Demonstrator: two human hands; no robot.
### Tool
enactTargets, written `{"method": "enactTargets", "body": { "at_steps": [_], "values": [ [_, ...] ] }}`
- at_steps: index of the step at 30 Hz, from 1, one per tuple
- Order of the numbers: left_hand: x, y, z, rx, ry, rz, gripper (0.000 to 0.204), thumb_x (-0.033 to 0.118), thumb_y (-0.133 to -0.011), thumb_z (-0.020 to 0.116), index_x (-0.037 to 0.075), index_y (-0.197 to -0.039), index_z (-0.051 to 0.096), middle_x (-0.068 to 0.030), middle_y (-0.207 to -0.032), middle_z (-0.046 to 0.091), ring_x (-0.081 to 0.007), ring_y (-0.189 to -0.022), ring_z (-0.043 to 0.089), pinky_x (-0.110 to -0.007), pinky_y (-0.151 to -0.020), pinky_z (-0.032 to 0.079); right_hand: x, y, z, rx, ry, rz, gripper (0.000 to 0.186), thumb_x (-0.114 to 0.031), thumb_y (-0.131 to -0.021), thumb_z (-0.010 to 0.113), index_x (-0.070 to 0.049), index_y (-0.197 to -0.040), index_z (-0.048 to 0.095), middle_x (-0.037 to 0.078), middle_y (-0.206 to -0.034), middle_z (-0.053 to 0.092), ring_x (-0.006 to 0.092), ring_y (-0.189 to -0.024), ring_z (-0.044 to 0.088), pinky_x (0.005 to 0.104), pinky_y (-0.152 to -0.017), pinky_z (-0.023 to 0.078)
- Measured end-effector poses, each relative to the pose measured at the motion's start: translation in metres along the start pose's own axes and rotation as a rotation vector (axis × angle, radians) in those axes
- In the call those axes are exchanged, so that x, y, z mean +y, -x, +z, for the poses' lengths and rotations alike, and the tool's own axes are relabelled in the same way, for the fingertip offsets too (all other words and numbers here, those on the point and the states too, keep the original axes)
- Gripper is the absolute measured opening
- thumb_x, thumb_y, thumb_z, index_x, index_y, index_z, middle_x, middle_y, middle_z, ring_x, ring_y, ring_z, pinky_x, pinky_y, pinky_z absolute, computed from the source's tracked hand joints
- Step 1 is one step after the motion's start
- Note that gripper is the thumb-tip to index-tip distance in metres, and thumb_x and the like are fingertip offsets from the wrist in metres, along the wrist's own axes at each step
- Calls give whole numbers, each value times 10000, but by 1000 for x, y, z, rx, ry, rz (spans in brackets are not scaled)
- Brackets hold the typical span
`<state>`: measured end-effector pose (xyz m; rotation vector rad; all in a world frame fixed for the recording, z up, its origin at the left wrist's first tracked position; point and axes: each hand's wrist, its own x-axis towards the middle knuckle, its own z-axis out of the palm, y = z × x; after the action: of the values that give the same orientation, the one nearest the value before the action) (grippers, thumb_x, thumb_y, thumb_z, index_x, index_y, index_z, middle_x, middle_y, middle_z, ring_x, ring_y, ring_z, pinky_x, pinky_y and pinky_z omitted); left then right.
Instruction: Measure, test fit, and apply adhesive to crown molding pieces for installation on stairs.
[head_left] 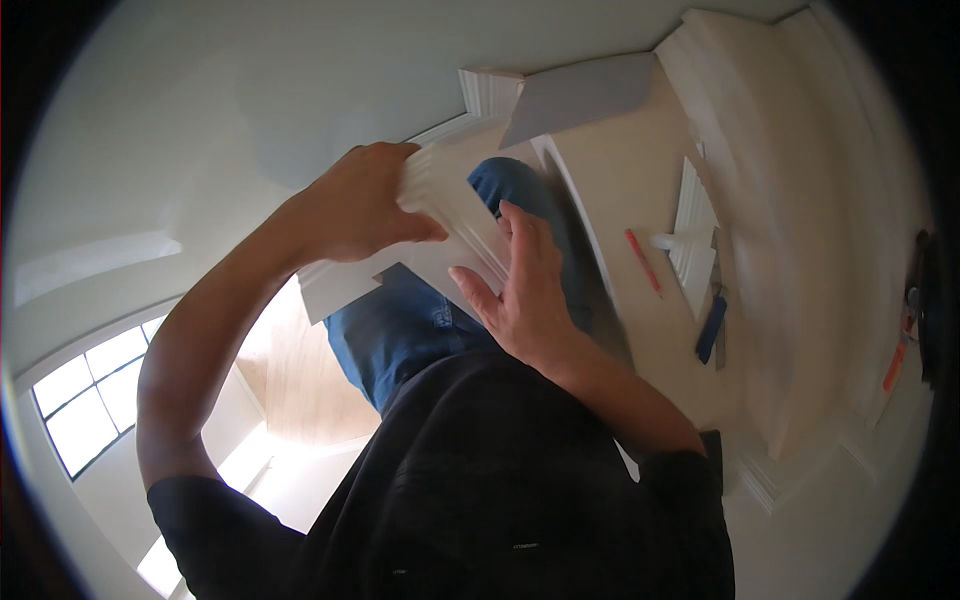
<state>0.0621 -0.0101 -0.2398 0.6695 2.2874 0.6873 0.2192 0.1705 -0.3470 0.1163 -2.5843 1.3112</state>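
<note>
"Around the white moulding [460,212], how do the hands stand?"

"I see the left hand [360,208] holding its left side, thumb over the face. The right hand [530,285] is at its right edge, thumb and fingers parted; I can't tell whether it grips."

"And farther from the moulding?"

"Below it, I see blue jeans [385,330]. Right of it lie a red pencil [643,262] and a blue-handled tool [711,330]."

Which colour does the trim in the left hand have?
The trim is white, shown best in the head view.
</note>
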Motion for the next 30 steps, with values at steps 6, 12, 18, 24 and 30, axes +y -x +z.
{"method": "enactTargets", "body": {
  "at_steps": [6,12,18,24,30],
  "values": [
    [-7,5,-1,29,-160,-83,566,259,-759,952,29,-1223,724,-196,-1125,761,-367,-1065,718,-454,-1003,551,49,39,-35,178,-97,111,522,-163,-922,814,4,-1338,545,206,-1226,594,372,-1137,605,473,-1004,477],
    [12,1,1,41,-89,-129,532,246,-749,987,69,-1187,742,-200,-1130,758,-406,-1061,718,-498,-1104,515,151,102,-72,629,-382,512,403,-86,-965,783,-15,-1285,549,91,-1039,650,168,-948,649,321,-870,534],
    [7,7,-4,-18,9,-85,523,218,-763,949,38,-1203,730,-203,-1113,765,-377,-1036,721,-455,-1007,551,161,77,-95,516,-29,609,596,-153,-949,807,0,-1441,507,50,-963,670,132,-858,652,319,-792,544],
    [-4,0,-2,-21,-54,-53,545,237,-772,912,8,-1229,721,-219,-1122,769,-384,-1009,726,-463,-972,556,180,49,-102,417,97,772,493,-208,-953,791,-12,-1379,640,28,-828,681,123,-762,630,309,-728,535],
    [-10,1,6,49,-109,-17,552,346,-830,842,-65,-1172,706,-275,-1139,724,-419,-1123,688,-470,-997,552,151,34,-89,399,-127,590,456,-180,-1016,752,-8,-1409,595,73,-1039,690,146,-919,666,303,-835,559]
  ]
}}
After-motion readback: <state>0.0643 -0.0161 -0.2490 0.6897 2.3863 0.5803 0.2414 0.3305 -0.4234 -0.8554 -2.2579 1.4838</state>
